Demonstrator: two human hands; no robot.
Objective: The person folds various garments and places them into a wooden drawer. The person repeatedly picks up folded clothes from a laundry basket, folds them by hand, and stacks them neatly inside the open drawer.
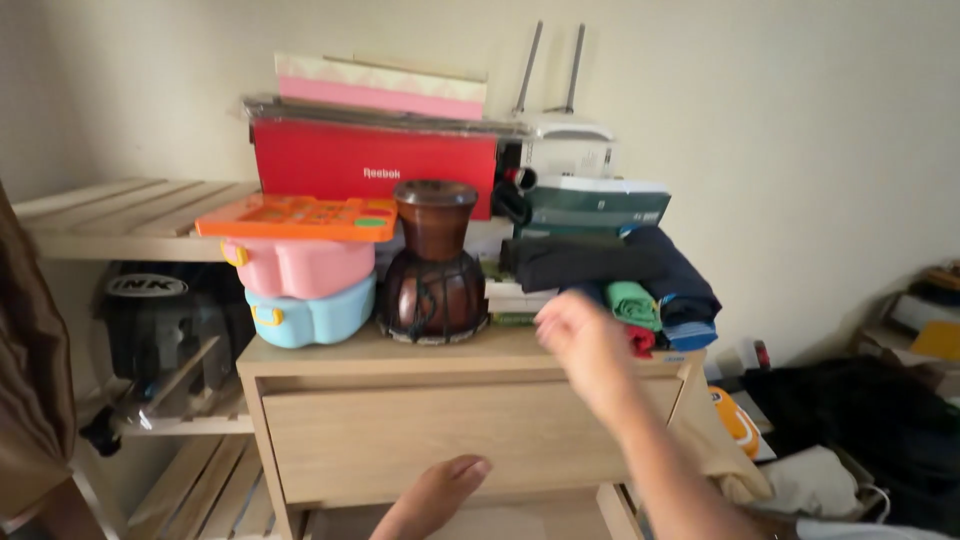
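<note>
Just right hand (580, 335) blurred near folded clothes (640, 285).

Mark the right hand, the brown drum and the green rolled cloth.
right hand (583, 345), head view, on the blurred back of the hand.
brown drum (433, 270), head view, on its narrow waist.
green rolled cloth (633, 303), head view, on the middle of the roll.
</note>
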